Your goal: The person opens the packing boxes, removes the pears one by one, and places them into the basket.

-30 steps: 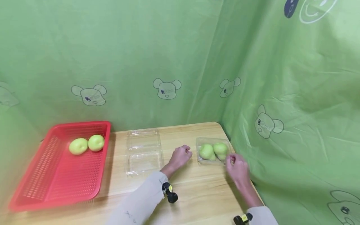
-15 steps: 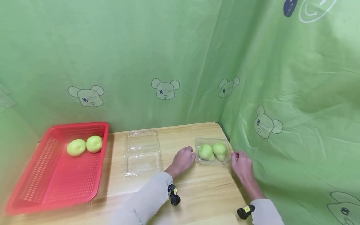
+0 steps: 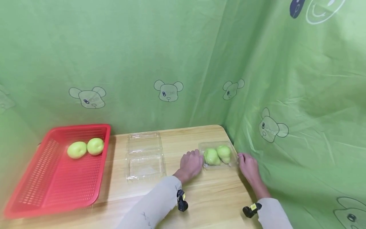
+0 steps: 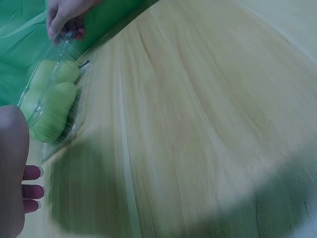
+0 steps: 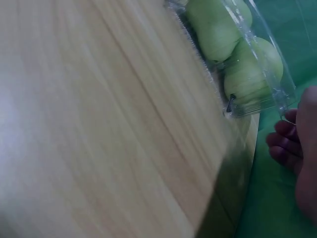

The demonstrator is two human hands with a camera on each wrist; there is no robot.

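Note:
Two green pears (image 3: 212, 156) lie side by side in a clear plastic clamshell box (image 3: 218, 166) near the table's right edge. At its left end is my left hand (image 3: 191, 163), its fingertips at the rim; the exact contact is hidden. In the left wrist view, three curled fingers (image 4: 32, 189) show below the box. My right hand (image 3: 248, 167) pinches the rim at the opposite end, with the remaining fingers curled, as the right wrist view shows. Dark stems poke out beside the pears near that end.
A second clear clamshell box (image 3: 145, 165) lies open left of my left hand. Farther left stands a red perforated basket (image 3: 65, 190) with two green apples (image 3: 77, 150) in it. A green curtain (image 3: 171, 47) hangs close behind and along the right side of the wooden table (image 3: 211, 197).
My left hand has moved right, up to the pear box. The right hand has shifted right, from its front corner to its right end. The box has moved slightly toward me.

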